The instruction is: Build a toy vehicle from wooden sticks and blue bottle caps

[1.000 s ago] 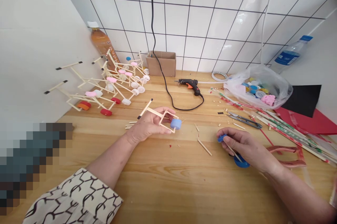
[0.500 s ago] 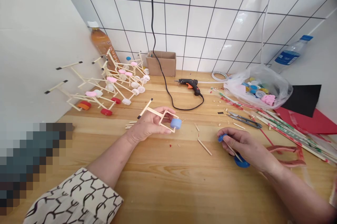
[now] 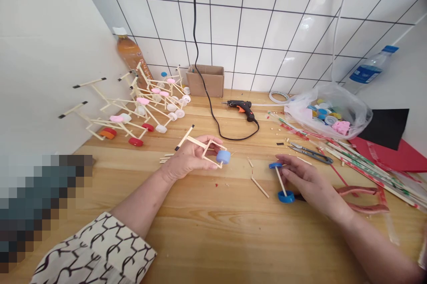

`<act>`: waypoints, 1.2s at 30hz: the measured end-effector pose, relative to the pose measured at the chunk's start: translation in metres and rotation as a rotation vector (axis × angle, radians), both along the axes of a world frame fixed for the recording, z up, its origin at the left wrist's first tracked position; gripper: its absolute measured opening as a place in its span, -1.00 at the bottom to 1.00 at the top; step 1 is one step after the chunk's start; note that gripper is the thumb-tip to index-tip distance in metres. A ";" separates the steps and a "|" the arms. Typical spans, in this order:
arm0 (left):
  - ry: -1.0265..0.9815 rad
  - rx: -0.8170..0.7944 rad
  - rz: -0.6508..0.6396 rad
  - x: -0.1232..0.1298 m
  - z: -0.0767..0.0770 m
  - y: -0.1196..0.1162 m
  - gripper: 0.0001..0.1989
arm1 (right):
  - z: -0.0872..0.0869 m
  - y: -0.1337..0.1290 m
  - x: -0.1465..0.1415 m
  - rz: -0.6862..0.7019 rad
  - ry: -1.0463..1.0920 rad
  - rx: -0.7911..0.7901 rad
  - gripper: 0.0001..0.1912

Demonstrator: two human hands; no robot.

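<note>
My left hand is closed around a small wooden-stick frame. A light blue bottle cap sits between the frame's two prongs, and a black-tipped crossbar sticks out past the hand on the left. On the right, my right hand has its thumb and fingers at the upper end of a thin stick axle. This axle joins two blue bottle caps, the upper cap beside the fingertips and the lower cap close to the table. Pliers with reddish handles lie partly behind my right wrist.
Several finished stick models with cap wheels stand at left. A glue gun, cardboard box and bag of caps sit toward the back. Thread snips, wrapped sticks and a loose stick piece lie on the table.
My right hand has shifted left and turned the blue-capped axle more upright, bringing both caps into fuller view. The left hand and its frame stay nearly still.
</note>
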State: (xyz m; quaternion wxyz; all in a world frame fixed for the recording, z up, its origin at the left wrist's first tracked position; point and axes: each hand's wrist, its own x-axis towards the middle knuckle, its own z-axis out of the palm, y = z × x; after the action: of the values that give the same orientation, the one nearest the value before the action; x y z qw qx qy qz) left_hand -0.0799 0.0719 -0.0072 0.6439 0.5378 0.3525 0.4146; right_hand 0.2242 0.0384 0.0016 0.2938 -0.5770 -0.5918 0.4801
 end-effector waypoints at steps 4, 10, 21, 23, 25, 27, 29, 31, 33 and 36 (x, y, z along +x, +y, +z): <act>0.006 0.003 0.001 -0.001 -0.001 0.000 -0.47 | -0.008 0.001 0.000 0.022 -0.106 0.152 -0.50; 0.013 -0.003 0.007 -0.001 -0.002 0.000 -0.46 | 0.003 -0.004 0.009 0.090 -0.269 0.356 -0.68; 0.031 -0.014 0.028 0.000 0.000 -0.001 -0.46 | 0.034 -0.019 0.012 0.571 -0.472 0.142 -0.64; 0.033 -0.012 0.029 0.000 0.001 -0.001 -0.47 | 0.030 -0.017 0.009 0.565 -0.480 0.158 -0.72; 0.035 -0.011 0.026 0.000 0.000 -0.001 -0.47 | 0.026 -0.016 0.008 0.553 -0.470 0.188 -0.77; 0.035 -0.010 0.024 0.000 0.000 -0.001 -0.46 | 0.024 -0.015 0.007 0.539 -0.453 0.211 -0.80; 0.029 -0.007 0.023 -0.001 -0.001 -0.001 -0.46 | 0.024 -0.014 0.007 0.537 -0.445 0.220 -0.81; 0.024 -0.010 0.020 -0.001 -0.001 0.000 -0.46 | 0.025 -0.014 0.006 0.541 -0.446 0.222 -0.82; 0.021 -0.013 0.017 -0.001 -0.001 0.000 -0.46 | 0.027 -0.014 0.005 0.544 -0.447 0.223 -0.83; 0.022 -0.011 0.014 -0.001 -0.001 0.000 -0.46 | 0.028 -0.015 0.005 0.539 -0.431 0.211 -0.83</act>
State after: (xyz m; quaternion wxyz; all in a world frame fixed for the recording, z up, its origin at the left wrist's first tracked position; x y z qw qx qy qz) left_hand -0.0805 0.0719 -0.0083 0.6400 0.5363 0.3656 0.4113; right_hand 0.2287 0.0236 0.0291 0.0829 -0.4547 -0.8173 0.3440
